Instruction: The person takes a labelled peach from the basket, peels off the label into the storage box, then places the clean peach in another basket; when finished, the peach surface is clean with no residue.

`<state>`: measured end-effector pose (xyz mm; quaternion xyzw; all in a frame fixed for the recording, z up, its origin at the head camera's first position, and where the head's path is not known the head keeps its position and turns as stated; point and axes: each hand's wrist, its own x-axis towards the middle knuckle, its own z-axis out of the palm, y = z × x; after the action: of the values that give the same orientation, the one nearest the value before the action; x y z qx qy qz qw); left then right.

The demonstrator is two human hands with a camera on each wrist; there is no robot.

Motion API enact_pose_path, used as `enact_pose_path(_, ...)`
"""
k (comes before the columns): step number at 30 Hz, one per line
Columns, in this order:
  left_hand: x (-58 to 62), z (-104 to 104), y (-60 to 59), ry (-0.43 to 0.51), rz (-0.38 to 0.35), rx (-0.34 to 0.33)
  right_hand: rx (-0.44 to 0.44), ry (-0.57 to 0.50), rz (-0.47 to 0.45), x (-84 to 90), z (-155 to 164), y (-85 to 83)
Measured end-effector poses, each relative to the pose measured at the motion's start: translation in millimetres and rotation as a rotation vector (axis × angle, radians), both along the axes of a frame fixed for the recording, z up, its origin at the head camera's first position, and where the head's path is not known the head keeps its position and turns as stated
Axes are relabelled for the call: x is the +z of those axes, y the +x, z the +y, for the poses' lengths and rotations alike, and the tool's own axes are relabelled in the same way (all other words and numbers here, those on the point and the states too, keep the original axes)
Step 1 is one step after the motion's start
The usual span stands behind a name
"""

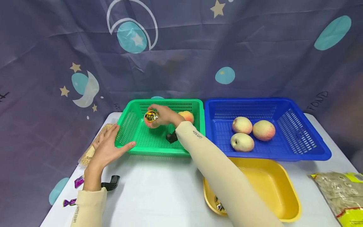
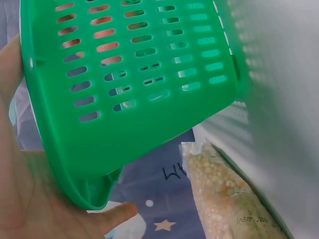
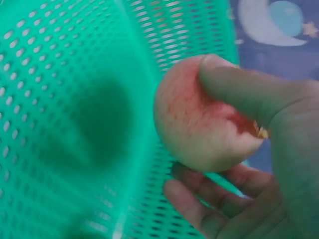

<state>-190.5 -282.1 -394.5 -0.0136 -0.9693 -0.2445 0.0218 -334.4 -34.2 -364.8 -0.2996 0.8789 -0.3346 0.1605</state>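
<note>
- A rounded, red-flushed pale peach (image 3: 184, 114) is held in the right hand (image 1: 162, 115), over the left part of a perforated green plastic basket (image 1: 163, 149); whether the basket is touched by the fruit cannot be told.
- On the peach's side, against the right hand, a round black-and-gold label (image 1: 151, 116) is shown.
- The peach is set to the right of the left hand (image 1: 107, 150), well apart from it.
- The right fingers and thumb are curved about the peach, spread only as far as its width.
- The right forearm, covered by a cream sleeve (image 1: 210, 160), is stretched up and leftward across a smooth yellow plastic tub (image 1: 266, 178).
- The left fingers are spread wide and nearly straight, with nothing grasped; the basket's near left corner is framed between them and the thumb.
- Just right of the right hand, a second yellow-and-red peach (image 1: 187, 116) is partly hidden by the wrist.
- Farther right of that hand, three pale peaches (image 1: 242, 142) are contained in a perforated blue plastic basket (image 1: 312, 151).
- Beside the left hand, a clear plastic bag of pale grains (image 2: 224, 199) is laid.
</note>
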Motion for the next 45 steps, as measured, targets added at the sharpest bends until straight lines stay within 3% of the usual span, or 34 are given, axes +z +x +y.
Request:
enact_pose_path(8,8.2,-8.9,3.0,-0.005,-0.004,-0.001,0.073,-0.181,0.037,48.6,22.9,24.8)
enact_pose_path(15,8.4,-1.7,7.3,0.053,0.151,-0.063,0.101,-0.221,0.028,67.1,50.4,65.1)
enact_pose_path(19,10.7,18.9,18.0,0.163,0.253,-0.154,0.113,-0.178,0.068,67.3,64.8,91.5)
enact_pose_path(24,15.6,44.0,34.3,0.322,0.357,-0.315,0.15,-0.164,0.107,57.7,83.6,123.6)
enact_pose_path(27,16.9,53.9,41.9,0.422,0.372,-0.424,0.155,-0.158,0.099,49.7,95.4,140.9)
enact_pose_path(31,11.7,64.1,50.0,0.501,0.3,-0.549,0.161,-0.137,0.072,38.9,109.5,160.3)
enact_pose_path(36,-4.3,79.4,54.0,0.484,0.084,-0.644,0.188,-0.09,0.046,19.4,126.1,177.6)
enact_pose_path(41,-25.6,86.2,52.9,0.447,-0.117,-0.663,0.234,0.025,0.075,-7.3,126.4,183.2)
enact_pose_path(45,-36.4,90.9,51.2,0.42,-0.198,-0.631,0.264,0.099,0.089,-24.5,121.2,183.5)
